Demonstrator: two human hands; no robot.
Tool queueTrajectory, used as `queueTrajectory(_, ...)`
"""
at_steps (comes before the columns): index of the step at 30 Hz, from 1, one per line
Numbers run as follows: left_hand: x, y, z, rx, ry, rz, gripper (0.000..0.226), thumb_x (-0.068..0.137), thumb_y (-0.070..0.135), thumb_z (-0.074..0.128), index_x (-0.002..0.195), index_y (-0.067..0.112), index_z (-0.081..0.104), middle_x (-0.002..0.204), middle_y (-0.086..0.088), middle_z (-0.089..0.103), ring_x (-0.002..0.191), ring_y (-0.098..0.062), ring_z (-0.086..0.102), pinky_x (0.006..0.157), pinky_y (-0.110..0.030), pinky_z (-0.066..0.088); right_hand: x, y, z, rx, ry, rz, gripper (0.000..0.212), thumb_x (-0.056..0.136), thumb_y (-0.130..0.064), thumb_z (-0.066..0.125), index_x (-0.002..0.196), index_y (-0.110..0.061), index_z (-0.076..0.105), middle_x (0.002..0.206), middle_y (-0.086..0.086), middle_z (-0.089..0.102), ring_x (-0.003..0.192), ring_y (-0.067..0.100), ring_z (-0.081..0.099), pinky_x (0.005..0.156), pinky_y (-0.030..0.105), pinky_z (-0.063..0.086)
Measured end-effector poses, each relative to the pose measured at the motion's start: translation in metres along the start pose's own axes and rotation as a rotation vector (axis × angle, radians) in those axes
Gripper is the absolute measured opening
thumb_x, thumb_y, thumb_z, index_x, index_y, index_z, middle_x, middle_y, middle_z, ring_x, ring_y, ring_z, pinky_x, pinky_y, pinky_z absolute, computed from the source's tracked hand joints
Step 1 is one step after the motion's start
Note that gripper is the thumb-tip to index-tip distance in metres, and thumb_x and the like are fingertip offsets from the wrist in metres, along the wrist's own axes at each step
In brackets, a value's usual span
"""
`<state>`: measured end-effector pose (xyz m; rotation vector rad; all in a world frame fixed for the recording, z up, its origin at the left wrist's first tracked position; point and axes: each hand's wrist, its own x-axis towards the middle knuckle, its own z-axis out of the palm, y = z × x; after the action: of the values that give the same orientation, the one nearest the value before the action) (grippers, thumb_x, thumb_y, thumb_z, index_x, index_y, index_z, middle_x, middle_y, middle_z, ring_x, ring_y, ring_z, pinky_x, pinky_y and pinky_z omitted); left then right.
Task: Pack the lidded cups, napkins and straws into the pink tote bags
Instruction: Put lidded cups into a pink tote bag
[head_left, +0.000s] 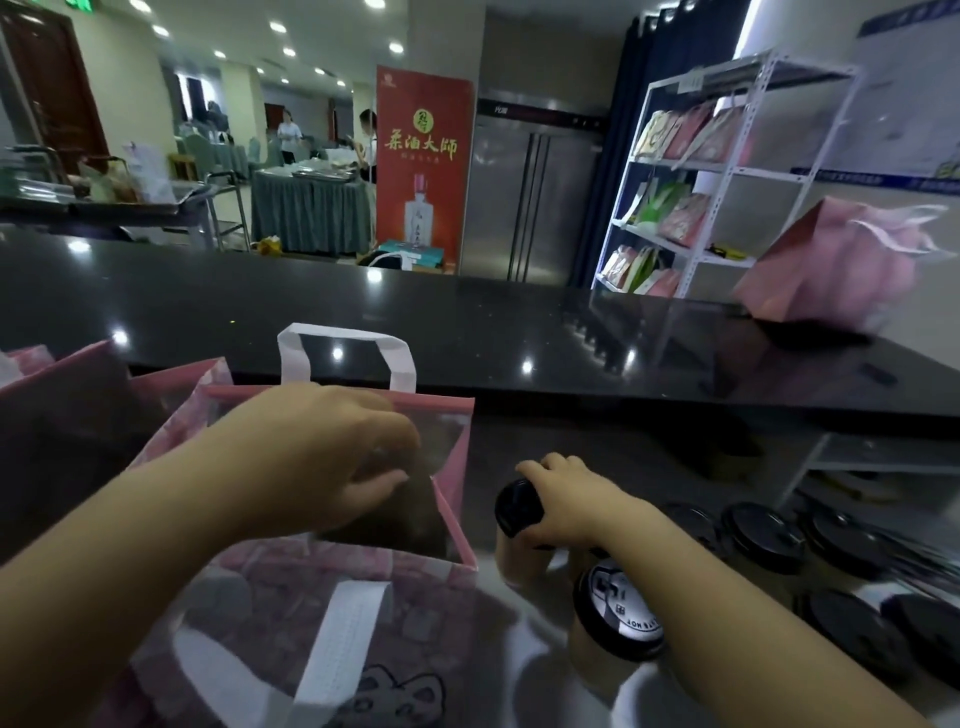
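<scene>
A pink tote bag (291, 608) with white handles stands open in front of me. My left hand (317, 457) reaches into its mouth, fingers curled down inside; whether it holds anything is hidden. Just right of the bag, my right hand (566, 499) grips the black lid of a tan cup (519, 540). A second lidded cup (615, 618) with a white label on its lid stands beside it, under my forearm. Several more black-lidded cups (763, 535) stand at the right.
More pink tote bags (67, 395) stand at the left. Another pink bag (831, 270) lies on the raised black counter (415, 317) at far right. Behind the counter are a white shelf rack (722, 171) with packages and a red banner (423, 161).
</scene>
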<state>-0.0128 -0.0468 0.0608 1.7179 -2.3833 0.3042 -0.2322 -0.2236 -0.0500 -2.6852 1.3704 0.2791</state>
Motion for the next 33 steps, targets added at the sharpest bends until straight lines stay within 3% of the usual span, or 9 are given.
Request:
queueTrajectory(4,-0.001,0.0,0.003,-0.017,0.0,0.0,0.04,0.076,0.054,0.036,0.105,0.038,0.059,0.097,0.02,0.062,0.081,0.003,0.057,0.069,-0.016,0.05,0.017,0.001,0.013,0.041,-0.091,0.037,0.087,0.073,-0.057,0.065,0.143,-0.028,0.023,0.134,0.01,0.039,0.125,0.031,0.034,0.096,0.044,0.041)
queueTrajectory(7,-0.003,0.0,0.006,-0.033,-0.004,0.0,0.042,0.076,0.053,0.035,0.106,0.038,0.06,0.098,0.021,0.063,0.082,0.003,0.057,0.068,-0.012,0.047,0.015,0.0,0.011,0.049,-0.021,0.033,0.085,0.072,-0.056,0.066,0.142,-0.03,0.027,0.129,0.008,0.042,0.123,0.031,0.037,0.094,0.043,0.044)
queueTrajectory(15,-0.016,-0.017,0.002,-0.026,-0.019,-0.066,0.03,0.079,0.05,0.05,0.106,0.041,0.06,0.097,0.023,0.061,0.083,0.003,0.058,0.069,-0.022,0.053,-0.048,-0.01,-0.059,0.072,0.494,0.005,0.08,0.065,-0.068,0.055,0.137,-0.036,0.036,0.113,0.002,0.039,0.107,0.022,0.034,0.089,0.035,0.04)
queueTrajectory(18,-0.023,-0.022,0.0,-0.037,-0.017,-0.123,0.03,0.076,0.051,0.051,0.103,0.042,0.061,0.098,0.024,0.061,0.082,0.004,0.057,0.07,-0.023,0.052,-0.075,-0.023,-0.095,0.093,0.665,-0.069,0.082,0.065,-0.071,0.051,0.137,-0.034,0.038,0.109,0.0,0.036,0.104,0.019,0.03,0.085,0.032,0.037)
queueTrajectory(22,-0.035,-0.032,-0.003,-0.058,0.005,-0.216,0.025,0.074,0.044,0.063,0.098,0.037,0.066,0.091,0.017,0.066,0.075,-0.003,0.061,0.062,-0.033,0.055,-0.098,-0.051,-0.131,0.266,0.838,-0.231,0.078,0.063,-0.067,0.051,0.133,-0.036,0.043,0.104,-0.003,0.038,0.104,0.016,0.032,0.081,0.027,0.034)
queueTrajectory(24,-0.043,-0.041,-0.001,-0.048,-0.007,-0.247,0.026,0.075,0.044,0.064,0.1,0.039,0.065,0.093,0.019,0.065,0.077,-0.001,0.06,0.065,-0.03,0.055,-0.102,-0.07,-0.141,0.366,0.846,-0.34,0.073,0.063,-0.067,0.05,0.13,-0.039,0.044,0.103,-0.003,0.04,0.104,0.016,0.036,0.084,0.021,0.035)
queueTrajectory(28,-0.057,-0.06,0.002,-0.063,-0.042,-0.327,0.03,0.076,0.046,0.064,0.105,0.041,0.061,0.104,0.02,0.061,0.088,-0.001,0.056,0.077,-0.032,0.052,-0.094,-0.108,-0.143,0.46,0.687,-0.513,0.071,0.066,-0.066,0.058,0.13,-0.04,0.042,0.109,-0.006,0.042,0.11,0.015,0.039,0.09,0.027,0.04)
queueTrajectory(33,-0.07,-0.076,0.009,-0.073,-0.093,-0.34,0.048,0.072,0.049,0.067,0.118,0.04,0.053,0.12,0.022,0.049,0.102,0.002,0.047,0.088,-0.021,0.042,-0.07,-0.136,-0.123,0.306,0.434,-0.584,0.071,0.069,-0.064,0.066,0.13,-0.042,0.036,0.112,-0.009,0.04,0.108,0.01,0.034,0.092,0.031,0.043)
